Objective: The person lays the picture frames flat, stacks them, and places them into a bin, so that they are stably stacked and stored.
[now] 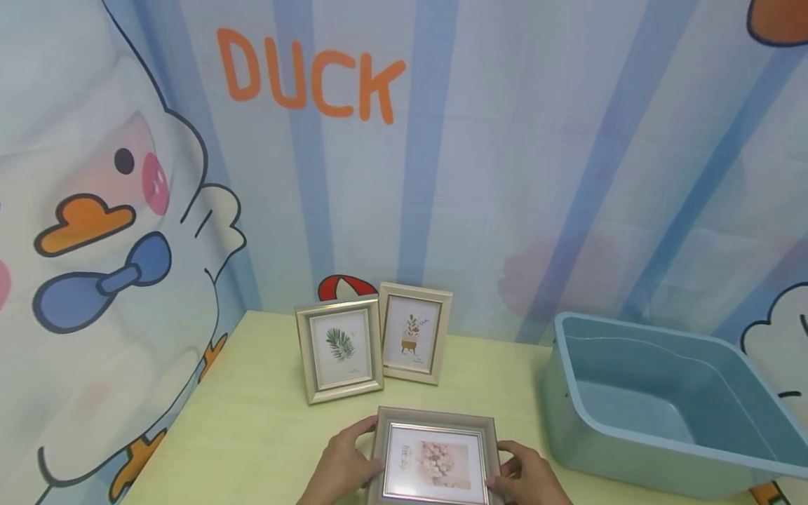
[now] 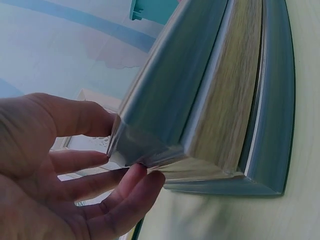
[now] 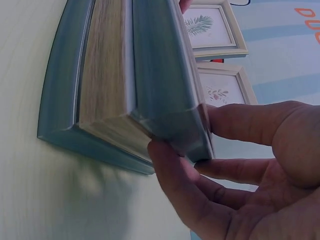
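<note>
Glossy-fronted frame (image 1: 435,459) (smooth plastic tub (image 1: 631,451))

In your head view, a blue-green tub (image 1: 631,457) stood at four o'clock; a striped backdrop (image 1: 492,154) hung at twelve.

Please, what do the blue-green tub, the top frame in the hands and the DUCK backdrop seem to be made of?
Blue-green tub: probably plastic, satin; smooth walls run into a rounded, moulded rim.
Top frame: perhaps coated wood or plastic, glossy; smooth sides catch light, core unseen.
DUCK backdrop: likely printed fabric, matte; soft creases show.
</note>
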`<state>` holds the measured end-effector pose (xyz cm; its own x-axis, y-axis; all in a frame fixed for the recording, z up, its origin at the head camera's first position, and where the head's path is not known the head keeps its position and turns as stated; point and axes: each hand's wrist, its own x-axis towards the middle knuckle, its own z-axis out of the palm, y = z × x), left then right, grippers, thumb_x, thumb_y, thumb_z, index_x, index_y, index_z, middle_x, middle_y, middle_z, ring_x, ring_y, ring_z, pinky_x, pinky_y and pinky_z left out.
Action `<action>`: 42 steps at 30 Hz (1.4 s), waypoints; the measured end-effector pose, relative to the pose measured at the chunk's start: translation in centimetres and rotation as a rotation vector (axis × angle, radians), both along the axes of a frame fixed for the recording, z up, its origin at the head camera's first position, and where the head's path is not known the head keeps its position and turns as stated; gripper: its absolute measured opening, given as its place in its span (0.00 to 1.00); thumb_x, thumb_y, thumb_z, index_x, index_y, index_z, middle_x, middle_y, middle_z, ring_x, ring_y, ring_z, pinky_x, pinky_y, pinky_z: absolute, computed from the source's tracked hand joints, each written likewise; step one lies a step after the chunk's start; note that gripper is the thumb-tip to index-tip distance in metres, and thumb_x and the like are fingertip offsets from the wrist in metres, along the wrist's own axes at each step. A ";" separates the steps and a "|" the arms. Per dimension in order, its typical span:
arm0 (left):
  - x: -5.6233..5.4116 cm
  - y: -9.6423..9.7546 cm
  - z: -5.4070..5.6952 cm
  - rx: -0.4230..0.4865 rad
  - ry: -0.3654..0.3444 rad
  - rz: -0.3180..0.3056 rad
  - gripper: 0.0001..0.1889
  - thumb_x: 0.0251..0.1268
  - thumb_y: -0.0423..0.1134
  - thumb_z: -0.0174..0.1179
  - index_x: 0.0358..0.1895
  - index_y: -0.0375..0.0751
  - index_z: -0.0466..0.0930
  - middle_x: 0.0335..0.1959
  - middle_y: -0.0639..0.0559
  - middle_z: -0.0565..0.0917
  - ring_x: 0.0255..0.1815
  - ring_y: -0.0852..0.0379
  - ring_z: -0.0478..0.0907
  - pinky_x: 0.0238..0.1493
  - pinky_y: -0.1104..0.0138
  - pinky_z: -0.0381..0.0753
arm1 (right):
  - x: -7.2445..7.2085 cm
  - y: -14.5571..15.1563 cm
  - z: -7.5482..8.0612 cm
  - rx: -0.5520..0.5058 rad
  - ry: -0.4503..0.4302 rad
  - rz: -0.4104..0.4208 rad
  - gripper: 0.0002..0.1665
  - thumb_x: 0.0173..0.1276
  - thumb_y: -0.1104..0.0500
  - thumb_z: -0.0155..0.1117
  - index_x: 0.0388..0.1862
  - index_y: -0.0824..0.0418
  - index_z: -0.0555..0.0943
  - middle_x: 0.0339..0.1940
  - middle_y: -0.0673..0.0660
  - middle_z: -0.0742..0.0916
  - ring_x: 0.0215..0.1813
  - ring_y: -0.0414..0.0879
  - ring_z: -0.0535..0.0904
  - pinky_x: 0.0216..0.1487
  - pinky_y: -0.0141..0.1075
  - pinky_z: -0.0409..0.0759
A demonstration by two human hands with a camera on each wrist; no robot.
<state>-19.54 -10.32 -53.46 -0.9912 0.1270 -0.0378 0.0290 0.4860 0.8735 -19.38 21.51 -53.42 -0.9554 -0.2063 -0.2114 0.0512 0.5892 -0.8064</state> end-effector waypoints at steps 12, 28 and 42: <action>-0.2 -2.5 -1.4 0.154 0.124 0.171 0.29 0.58 0.35 0.70 0.64 0.33 0.73 0.63 0.31 0.73 0.59 0.31 0.75 0.48 0.46 0.86 | -1.6 -1.8 2.6 0.052 0.248 -0.219 0.28 0.65 0.60 0.70 0.61 0.69 0.77 0.53 0.68 0.85 0.51 0.60 0.84 0.51 0.53 0.84; -3.9 -4.8 -3.5 0.270 0.270 0.537 0.47 0.56 0.33 0.71 0.76 0.33 0.53 0.75 0.27 0.54 0.75 0.24 0.51 0.72 0.31 0.55 | -8.2 -9.2 7.1 -0.147 0.460 0.027 0.32 0.68 0.64 0.67 0.70 0.59 0.73 0.67 0.65 0.79 0.65 0.61 0.78 0.55 0.44 0.86; -6.0 -5.1 -4.1 0.373 0.176 0.641 0.39 0.62 0.35 0.67 0.75 0.35 0.60 0.71 0.28 0.61 0.71 0.27 0.61 0.71 0.38 0.64 | -13.8 -14.2 7.6 -0.060 0.486 0.320 0.39 0.70 0.65 0.63 0.78 0.58 0.63 0.75 0.63 0.72 0.68 0.63 0.75 0.57 0.51 0.84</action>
<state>-25.50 -15.40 -57.59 -0.8629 -0.5018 0.0604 -0.0051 0.1280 0.9918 -33.19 7.33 -45.86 -0.8280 -0.4984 0.2571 -0.5061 0.4667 -0.7253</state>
